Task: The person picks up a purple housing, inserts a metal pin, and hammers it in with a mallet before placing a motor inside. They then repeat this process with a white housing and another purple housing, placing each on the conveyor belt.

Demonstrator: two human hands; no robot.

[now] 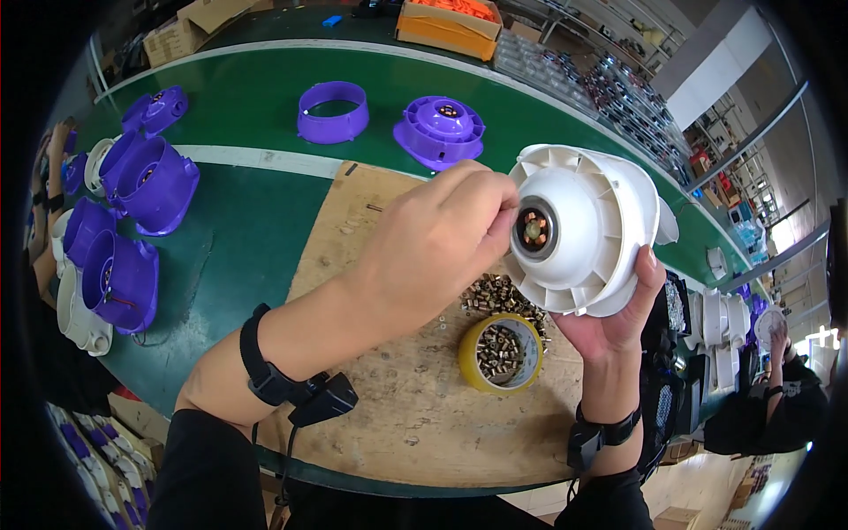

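Observation:
A white plastic fan or motor housing with a domed, ribbed body is held up over the wooden board. Gripping it from below and the right is my right hand, thumb along its edge. In the dome's round opening a small motor core with copper windings shows. My left hand is closed, its fingertips pinched at the rim of that opening; what they hold, if anything, is hidden. Below, small brass-coloured metal sleeves lie in a loose heap, with more inside a yellow tape roll.
A purple ring and a purple housing rest on the green belt ahead. More purple housings stand at left. An orange-filled carton is at the back. Other people's arms show at both sides.

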